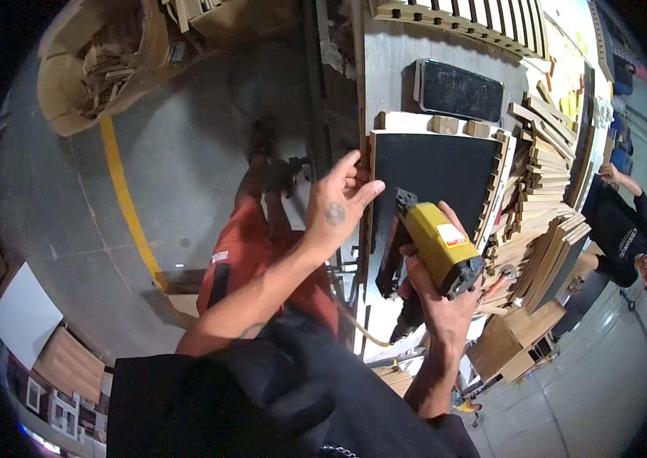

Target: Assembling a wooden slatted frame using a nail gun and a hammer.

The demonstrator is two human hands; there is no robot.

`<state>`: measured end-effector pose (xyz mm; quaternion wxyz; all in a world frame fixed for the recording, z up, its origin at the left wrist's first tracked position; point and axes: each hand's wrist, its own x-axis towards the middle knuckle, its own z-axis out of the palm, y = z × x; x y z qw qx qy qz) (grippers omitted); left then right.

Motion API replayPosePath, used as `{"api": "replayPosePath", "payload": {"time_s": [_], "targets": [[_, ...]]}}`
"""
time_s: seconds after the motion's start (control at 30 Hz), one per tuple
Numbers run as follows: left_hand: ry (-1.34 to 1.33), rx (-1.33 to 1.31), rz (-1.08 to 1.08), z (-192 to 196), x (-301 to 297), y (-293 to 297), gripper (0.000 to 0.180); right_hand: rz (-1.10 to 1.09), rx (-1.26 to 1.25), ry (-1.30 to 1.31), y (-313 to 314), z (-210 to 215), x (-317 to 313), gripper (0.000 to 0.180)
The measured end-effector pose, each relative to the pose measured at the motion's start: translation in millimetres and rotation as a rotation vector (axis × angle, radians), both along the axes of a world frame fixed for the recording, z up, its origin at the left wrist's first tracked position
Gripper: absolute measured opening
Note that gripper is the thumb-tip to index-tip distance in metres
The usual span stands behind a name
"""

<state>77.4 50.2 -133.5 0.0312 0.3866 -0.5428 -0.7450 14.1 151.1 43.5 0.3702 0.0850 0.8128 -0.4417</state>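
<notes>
Boxy yellow nail gun (438,238), gripped by right hand (444,309), likely being aligned; loosely spread left hand (337,200) should steady flat black panel (434,168).

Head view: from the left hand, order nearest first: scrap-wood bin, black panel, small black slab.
1. Black panel: just right of the left hand.
2. Small black slab: beyond the panel.
3. Scrap-wood bin: floor, upper left.

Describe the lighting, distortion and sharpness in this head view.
Head view: black fisheye vignetting rims the frame and the yellow floor stripe bows; the bright surface at upper right washes out, while the left-side floor lies dim; the yellow tool in the right hand looks fairly sharp.
</notes>
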Motion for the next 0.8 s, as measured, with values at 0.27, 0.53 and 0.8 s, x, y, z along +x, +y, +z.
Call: {"api": "replayPosePath", "payload": {"time_s": [0.27, 0.53, 0.8], "targets": [[0.062, -0.056, -0.071, -8, 6, -2, 0.039, 0.202, 0.052, 0.089, -18, -24, -17, 0.067], [0.057, -0.102, -0.093, -6, 4, -8, 0.035, 0.128, 0.065, 0.025, -34, -22, -19, 0.066], [0.064, -0.029, -0.092, -9, 3, -7, 0.035, 0.080, 0.088, -0.041, -39, -18, -21, 0.068]]}}
